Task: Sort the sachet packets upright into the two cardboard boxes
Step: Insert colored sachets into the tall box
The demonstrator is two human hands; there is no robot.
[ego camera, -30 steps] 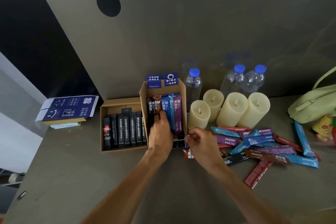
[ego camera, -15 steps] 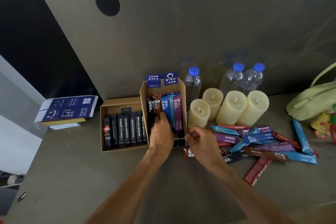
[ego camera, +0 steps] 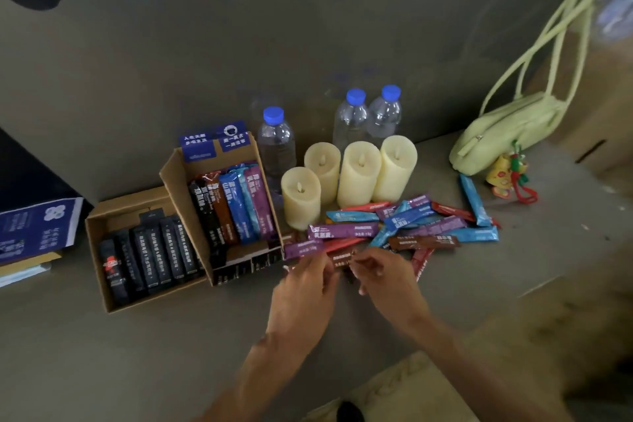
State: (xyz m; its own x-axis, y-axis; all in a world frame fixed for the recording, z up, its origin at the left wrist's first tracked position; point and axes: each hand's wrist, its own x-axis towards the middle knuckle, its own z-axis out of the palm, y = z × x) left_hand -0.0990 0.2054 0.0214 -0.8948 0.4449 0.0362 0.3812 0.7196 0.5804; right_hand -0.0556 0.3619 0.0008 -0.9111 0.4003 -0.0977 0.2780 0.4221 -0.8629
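Brown sachet pinched by left hand and right hand beside tall box; gotta slot upright, end first

The sachets before me look like smooth, glossy plastic film. Both boxes are matt brown cardboard. The bottles are clear plastic with blue plastic caps, and the candles look waxy and matt. The green bag seems soft and matt. The surface is dull grey.
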